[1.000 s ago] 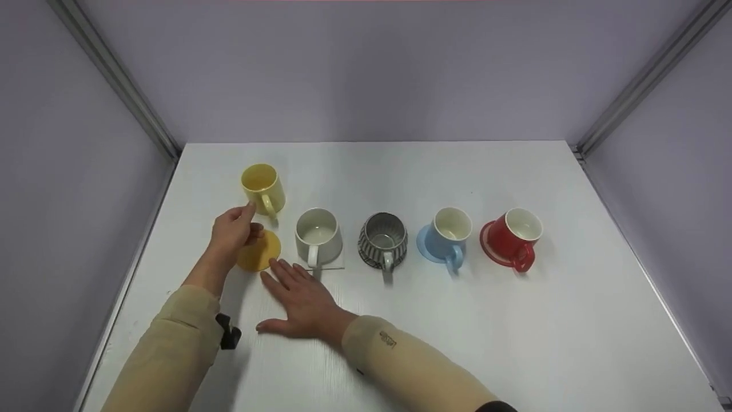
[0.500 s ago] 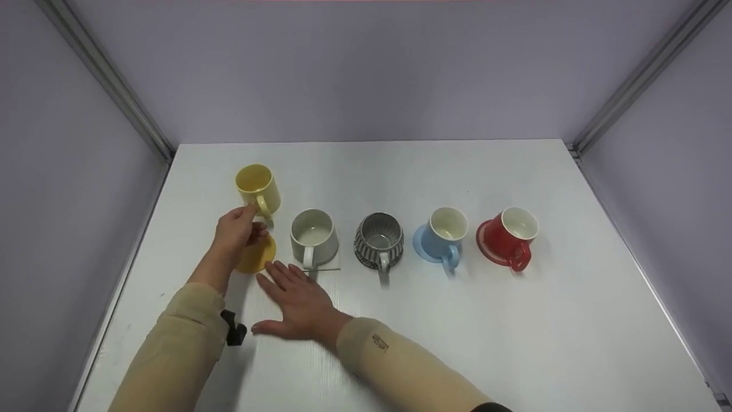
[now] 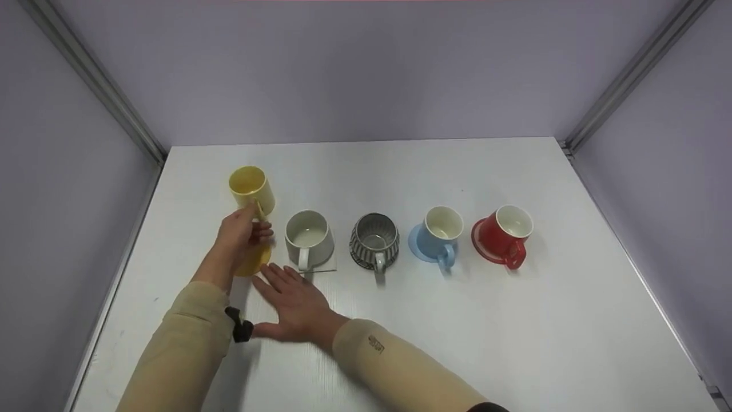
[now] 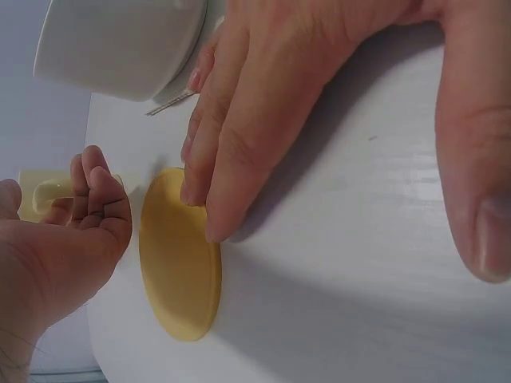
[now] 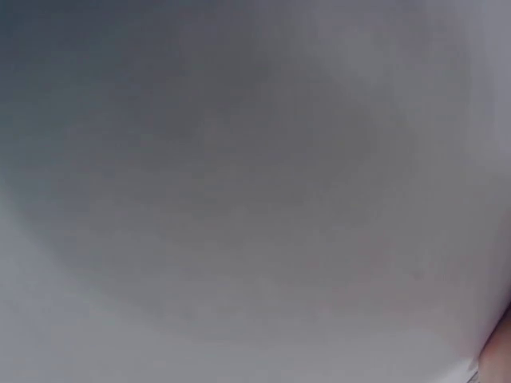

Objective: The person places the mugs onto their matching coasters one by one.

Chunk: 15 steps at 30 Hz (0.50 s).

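Observation:
A yellow mug (image 3: 251,186) stands upright at the left rear of the white table, its handle toward me. My left hand (image 3: 234,233) pinches that handle between thumb and index finger, the other fingers loosely bent. Just in front of the mug lies a round yellow coaster (image 4: 180,263), partly hidden by the left hand in the head view. My right hand (image 3: 294,306) is palm down with fingers spread, its fingertips (image 4: 219,227) touching the coaster's edge. Only a blurred pale surface fills most of the right wrist view.
To the right, a white mug (image 3: 317,243) stands on a square coaster, then a grey striped mug (image 3: 374,246), a light blue mug (image 3: 439,243) and a red mug (image 3: 500,237), each on a coaster. Walls (image 3: 366,68) enclose the table's back and sides.
My left hand has moved slightly right onto the yellow mug's handle. The right hand stays at the coaster. The whole head view has drifted a little, shifting everything left.

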Each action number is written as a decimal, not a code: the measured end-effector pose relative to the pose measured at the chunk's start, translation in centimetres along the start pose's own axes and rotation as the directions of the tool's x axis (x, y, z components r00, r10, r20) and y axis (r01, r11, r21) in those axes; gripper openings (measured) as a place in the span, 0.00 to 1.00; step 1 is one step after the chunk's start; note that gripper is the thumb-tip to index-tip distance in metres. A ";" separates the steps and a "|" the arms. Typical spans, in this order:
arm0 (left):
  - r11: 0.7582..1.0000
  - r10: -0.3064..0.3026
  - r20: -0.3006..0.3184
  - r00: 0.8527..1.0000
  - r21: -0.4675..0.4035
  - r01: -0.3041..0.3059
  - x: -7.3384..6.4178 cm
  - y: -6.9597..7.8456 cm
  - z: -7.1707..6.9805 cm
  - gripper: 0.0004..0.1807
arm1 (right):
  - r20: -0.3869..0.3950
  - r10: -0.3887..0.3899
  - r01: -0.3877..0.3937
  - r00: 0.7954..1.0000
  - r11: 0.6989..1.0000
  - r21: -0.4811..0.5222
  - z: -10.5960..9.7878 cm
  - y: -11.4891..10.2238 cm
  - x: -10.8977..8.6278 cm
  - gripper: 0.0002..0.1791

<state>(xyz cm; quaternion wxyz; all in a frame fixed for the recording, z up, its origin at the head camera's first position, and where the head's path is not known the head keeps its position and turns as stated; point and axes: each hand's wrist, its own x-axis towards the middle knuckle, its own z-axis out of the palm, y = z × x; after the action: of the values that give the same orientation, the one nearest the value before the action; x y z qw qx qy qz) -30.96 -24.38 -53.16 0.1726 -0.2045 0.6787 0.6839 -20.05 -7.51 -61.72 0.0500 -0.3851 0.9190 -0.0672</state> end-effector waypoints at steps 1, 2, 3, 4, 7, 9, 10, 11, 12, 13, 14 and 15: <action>1.000 -0.002 0.003 1.000 0.004 0.002 0.0 0.0 0.0 0.37 | 0.001 0.000 0.000 1.000 1.000 0.003 0.1 0.0 0.0 0.57; 1.000 -0.003 0.008 1.000 0.000 0.003 0.0 0.1 0.1 0.37 | 0.001 0.000 0.000 1.000 1.000 0.002 0.1 0.0 0.1 0.57; 1.000 -0.005 0.012 1.000 -0.006 0.005 -0.1 0.1 0.2 0.36 | 0.003 0.000 0.000 1.000 1.000 0.003 0.2 0.0 0.1 0.57; 1.000 -0.007 0.017 1.000 -0.010 0.007 -0.1 0.2 0.2 0.36 | 0.006 0.001 -0.001 1.000 1.000 0.002 0.2 0.0 0.1 0.57; 0.999 -0.016 0.029 0.999 -0.037 0.017 0.0 0.3 0.4 0.34 | 0.010 0.003 -0.003 1.000 1.000 -0.004 0.2 0.1 0.1 0.57; 0.998 -0.022 0.031 0.999 -0.053 0.024 0.1 0.2 0.4 0.35 | 0.011 0.006 -0.006 1.000 1.000 -0.005 0.1 0.0 0.0 0.57; 0.998 -0.023 0.029 0.999 -0.055 0.025 0.2 0.2 0.4 0.35 | 0.010 0.007 -0.007 1.000 1.000 -0.007 0.1 0.0 0.1 0.57; 0.998 -0.023 0.027 0.999 -0.059 0.024 0.3 0.1 0.4 0.34 | 0.009 0.008 -0.008 1.000 1.000 -0.007 0.1 0.0 0.1 0.57; 0.998 -0.022 0.022 1.000 -0.059 0.023 0.4 0.1 0.4 0.34 | 0.006 0.008 -0.008 1.000 1.000 -0.007 0.1 0.0 0.1 0.57; 0.998 -0.021 0.019 1.000 -0.058 0.022 0.4 0.1 0.4 0.34 | 0.003 0.007 -0.007 1.000 1.000 -0.008 0.1 0.0 0.1 0.57; 0.998 -0.023 0.014 1.000 -0.061 0.024 0.5 0.0 0.3 0.33 | 0.001 0.007 -0.007 1.000 1.000 -0.009 0.1 0.0 0.1 0.57; 0.998 -0.022 0.008 1.000 -0.062 0.023 0.6 0.0 0.3 0.32 | -0.003 0.007 -0.007 1.000 1.000 -0.012 0.1 0.0 0.1 0.56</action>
<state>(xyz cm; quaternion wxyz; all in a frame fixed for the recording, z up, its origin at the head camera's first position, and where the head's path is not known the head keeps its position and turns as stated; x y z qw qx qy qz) -31.48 -24.08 -53.42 0.1761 -0.2151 0.6541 0.7035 -20.07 -7.56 -61.86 0.0467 -0.3821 0.9209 -0.0622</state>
